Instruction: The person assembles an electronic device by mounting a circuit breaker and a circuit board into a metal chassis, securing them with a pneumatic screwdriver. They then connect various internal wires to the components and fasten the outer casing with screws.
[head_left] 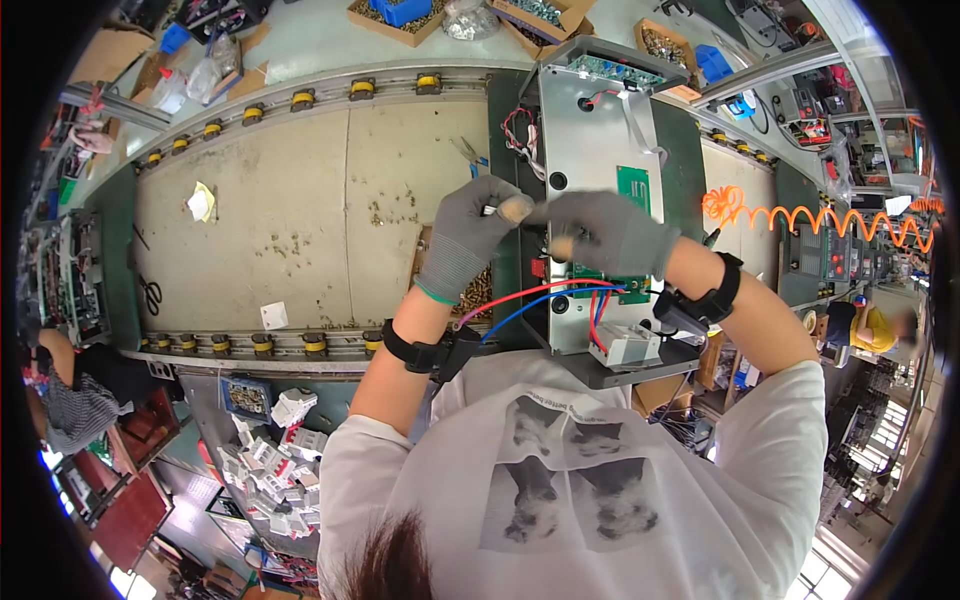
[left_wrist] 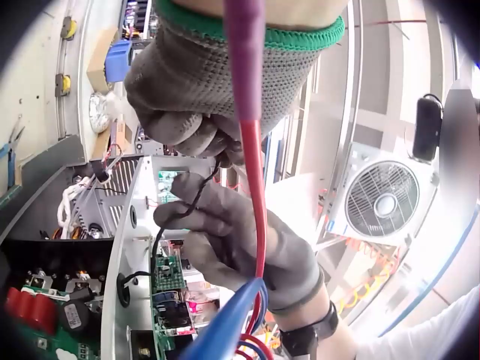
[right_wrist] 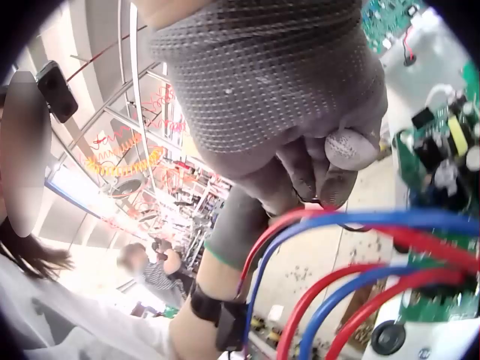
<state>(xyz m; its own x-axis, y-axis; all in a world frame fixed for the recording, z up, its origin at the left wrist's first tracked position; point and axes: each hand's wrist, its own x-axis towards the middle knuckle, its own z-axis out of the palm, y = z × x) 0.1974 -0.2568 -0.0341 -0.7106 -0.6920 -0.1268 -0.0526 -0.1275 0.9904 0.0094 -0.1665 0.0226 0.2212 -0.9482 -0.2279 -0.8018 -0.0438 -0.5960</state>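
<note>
Matt, rough knitted cloth covers the left hand (head_left: 468, 232) and right hand (head_left: 618, 236); beneath the right hand, a smooth metal panel (head_left: 598, 140); near both, glossy plastic-coated wires (right_wrist: 405, 220).

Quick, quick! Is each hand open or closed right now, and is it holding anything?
Left hand: closed, pinching a black wire.
Right hand: fingers bent by the same wire, but I can't tell if they grip it.

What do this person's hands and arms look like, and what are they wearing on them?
Both the left hand and right hand wear grey knitted gloves with smoother fingers; the left cuff is edged green. Black straps with small dark boxes circle both wrists. White sleeves end near the elbows.
</note>
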